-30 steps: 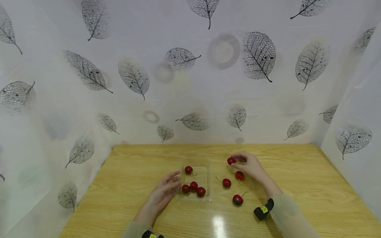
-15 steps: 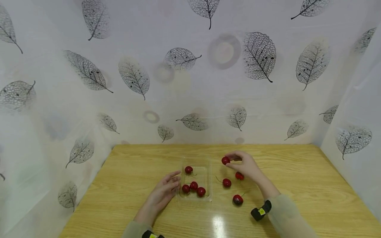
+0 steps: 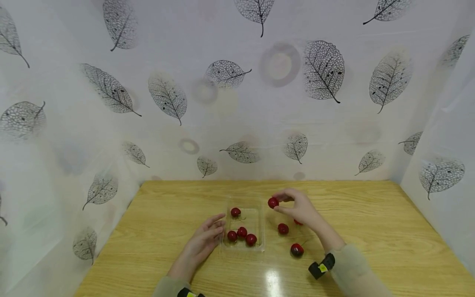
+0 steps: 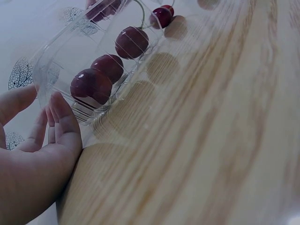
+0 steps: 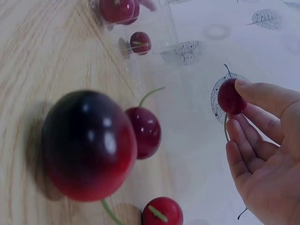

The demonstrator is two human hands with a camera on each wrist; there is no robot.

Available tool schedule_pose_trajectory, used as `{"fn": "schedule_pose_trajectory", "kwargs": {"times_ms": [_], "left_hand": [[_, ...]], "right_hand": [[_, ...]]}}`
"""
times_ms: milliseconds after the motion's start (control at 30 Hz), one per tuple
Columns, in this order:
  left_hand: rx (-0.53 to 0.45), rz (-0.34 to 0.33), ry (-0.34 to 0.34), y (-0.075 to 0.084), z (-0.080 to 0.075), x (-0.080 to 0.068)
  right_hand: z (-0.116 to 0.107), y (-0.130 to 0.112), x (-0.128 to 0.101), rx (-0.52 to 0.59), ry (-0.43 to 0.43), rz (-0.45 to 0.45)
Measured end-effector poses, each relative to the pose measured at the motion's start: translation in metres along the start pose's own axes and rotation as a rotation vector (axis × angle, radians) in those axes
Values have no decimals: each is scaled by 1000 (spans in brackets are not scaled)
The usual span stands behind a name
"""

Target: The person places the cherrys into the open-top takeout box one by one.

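My right hand (image 3: pixel 300 210) pinches a dark red cherry (image 3: pixel 273 202) between thumb and fingertips, above the table to the right of a clear plastic container (image 3: pixel 254 218). In the right wrist view, a thin green stem hangs below the held cherry (image 5: pixel 231 97). My left hand (image 3: pixel 204 239) rests beside the container's left wall, its loosely extended fingers touching it, as the left wrist view also shows at the container's edge. Inside lie several cherries (image 3: pixel 251 239), one near the far end and the others grouped at the near end.
Right of the container, a cherry (image 3: pixel 283 229) and a darker two-toned cherry (image 3: pixel 297 250) lie on the wooden table (image 3: pixel 167 206). Another cherry (image 3: pixel 298 222) is mostly hidden behind my right hand. A leaf-patterned white sheet (image 3: pixel 237 123) hangs behind and at both sides.
My right hand has moved left with the pinched cherry, closer to the container, and now partly covers one cherry on the table. My left hand and the container have stayed still.
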State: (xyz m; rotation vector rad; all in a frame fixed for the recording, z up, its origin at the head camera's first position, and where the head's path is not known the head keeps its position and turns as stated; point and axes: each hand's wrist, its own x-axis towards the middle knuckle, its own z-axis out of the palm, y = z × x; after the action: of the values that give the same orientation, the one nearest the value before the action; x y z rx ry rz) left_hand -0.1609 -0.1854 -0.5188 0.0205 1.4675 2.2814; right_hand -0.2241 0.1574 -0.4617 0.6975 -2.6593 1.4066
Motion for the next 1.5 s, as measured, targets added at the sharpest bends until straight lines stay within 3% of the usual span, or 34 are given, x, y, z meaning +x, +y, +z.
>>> {"fn": "schedule_pose_trajectory", "kwargs": {"times_ms": [1000, 1500], "left_hand": [[22, 9, 2, -1, 1, 1], [25, 6, 11, -2, 0, 2]], "right_hand": [[29, -27, -6, 14, -63, -133], [52, -27, -6, 32, -89, -185]]}}
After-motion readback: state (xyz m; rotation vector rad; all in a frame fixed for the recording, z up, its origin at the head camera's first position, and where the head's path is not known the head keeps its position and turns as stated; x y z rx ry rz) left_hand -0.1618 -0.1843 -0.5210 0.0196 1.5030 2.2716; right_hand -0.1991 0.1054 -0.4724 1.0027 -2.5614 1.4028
